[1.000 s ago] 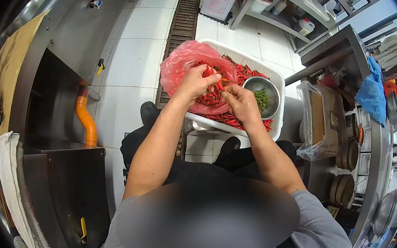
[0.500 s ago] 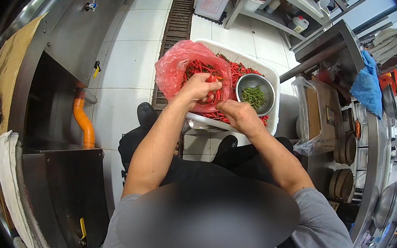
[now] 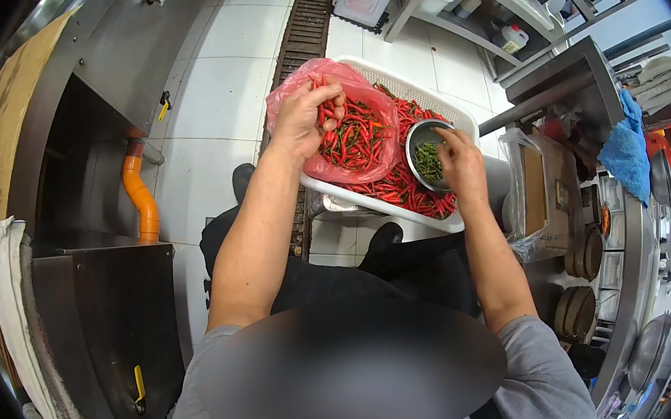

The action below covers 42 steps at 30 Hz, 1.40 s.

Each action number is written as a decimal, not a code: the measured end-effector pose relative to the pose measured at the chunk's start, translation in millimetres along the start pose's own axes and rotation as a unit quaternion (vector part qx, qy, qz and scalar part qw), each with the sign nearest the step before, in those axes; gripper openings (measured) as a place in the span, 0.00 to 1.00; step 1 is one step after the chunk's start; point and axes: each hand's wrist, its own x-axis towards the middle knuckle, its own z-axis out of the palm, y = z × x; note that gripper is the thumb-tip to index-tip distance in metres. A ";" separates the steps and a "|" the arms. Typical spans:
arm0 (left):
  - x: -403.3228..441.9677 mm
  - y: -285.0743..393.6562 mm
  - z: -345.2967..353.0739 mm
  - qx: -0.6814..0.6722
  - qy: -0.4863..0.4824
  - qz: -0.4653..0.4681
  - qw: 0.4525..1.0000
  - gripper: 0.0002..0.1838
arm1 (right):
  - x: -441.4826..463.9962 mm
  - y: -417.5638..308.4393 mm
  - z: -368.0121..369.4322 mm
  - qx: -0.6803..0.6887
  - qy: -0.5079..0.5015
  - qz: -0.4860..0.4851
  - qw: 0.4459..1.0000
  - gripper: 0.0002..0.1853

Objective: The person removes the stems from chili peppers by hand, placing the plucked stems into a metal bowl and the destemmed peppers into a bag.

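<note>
My left hand [image 3: 308,120] is closed around a few red chilies [image 3: 323,115] at the left of a pink plastic bag [image 3: 278,99]. The bag lies open, filled with red chilies [image 3: 357,139] that have green stems. My right hand [image 3: 463,163] is over the right side of a steel bowl [image 3: 415,139], fingers apart, with nothing visible in them. Green chili stems [image 3: 427,160] lie in the bowl, partly covered by that hand. Bag and bowl both rest in a white plastic basket [image 3: 468,116], among more loose red chilies [image 3: 407,194].
A floor drain grate [image 3: 307,38] runs behind the basket. At the left stands a steel unit with an orange pipe [image 3: 139,200]. To the right are a plastic-wrapped cardboard box [image 3: 548,193] and a blue cloth [image 3: 625,151]. A steel shelf [image 3: 488,29] stands at the back right.
My left hand has moved up and left, lifting away from the bag's middle with chilies. My right hand has gone from the bag's lower edge to the bowl, and its fingers have spread.
</note>
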 end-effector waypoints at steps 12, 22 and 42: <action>-2.6 7.0 1.1 0.082 0.016 0.010 0.996 0.03 | 20.8 -79.8 126.8 -0.050 -0.241 -0.219 0.944 0.11; -3.8 3.2 5.1 0.121 0.023 0.015 0.992 0.03 | 48.2 -55.4 72.3 0.162 -0.180 0.132 0.961 0.07; -7.0 -33.4 21.4 0.092 -0.071 -0.062 0.991 0.07 | 8.0 -52.4 39.0 0.445 -0.063 0.142 0.882 0.09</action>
